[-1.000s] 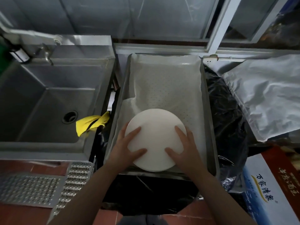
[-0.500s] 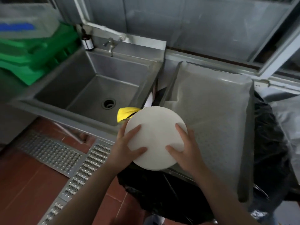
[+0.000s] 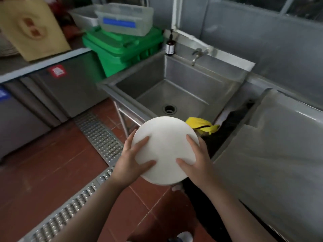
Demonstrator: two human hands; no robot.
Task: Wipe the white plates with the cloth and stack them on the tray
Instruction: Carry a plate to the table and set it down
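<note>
No lettering legible anywhere. Red square sticker (image 3: 57,71) with white marks on the front of the grey steel under-counter cabinet (image 3: 70,88), characters too blurred to make out; blue label strip (image 3: 119,23) on the side of the clear plastic lidded box (image 3: 125,19) shows no readable print. Red-brown marks on the tan cardboard sheet (image 3: 33,28) and the white label on the small dark brown bottle (image 3: 169,45) beside the sink are likewise unreadable.
</note>
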